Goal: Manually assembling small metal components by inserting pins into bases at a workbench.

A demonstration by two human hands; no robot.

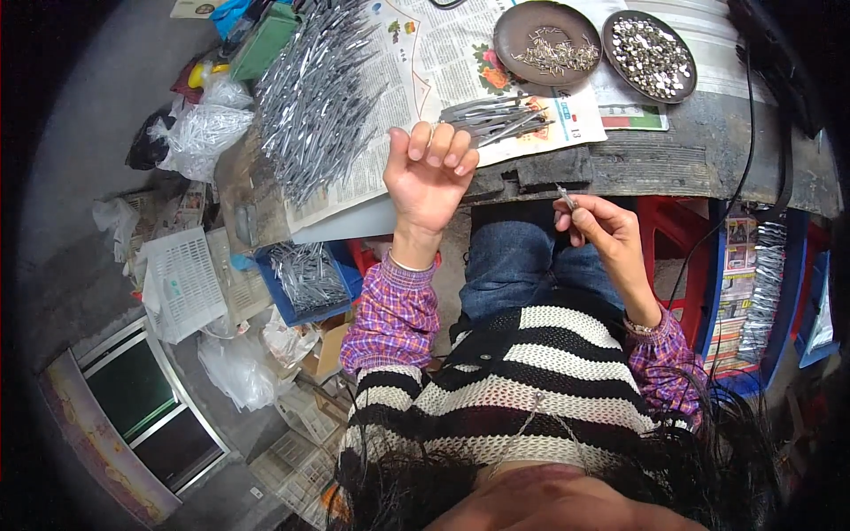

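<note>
My left hand [428, 181] is raised in front of the table edge, palm showing and fingers loosely bent apart, with nothing visible in it. Between the thumb and fingers of my right hand [611, 237] is a small slim metal piece [565, 196], pointing up and left; its exact kind is too small to tell. Beyond my left hand lies a short row of slim grey metal pieces [496, 122] on newspaper. A large heap of similar grey pieces [314, 97] covers the table's left side. A brown dish [515, 26] holds small pins, and a second dish [608, 46] holds small shiny metal bits.
A worn table [699, 168] spans the front, partly covered by newspaper [416, 66]. Blue bins with metal pieces stand below left [332, 305] and right [708, 341]. A black cable [749, 133] hangs at the right. Plastic bags [208, 133] and a white crate [181, 283] lie left.
</note>
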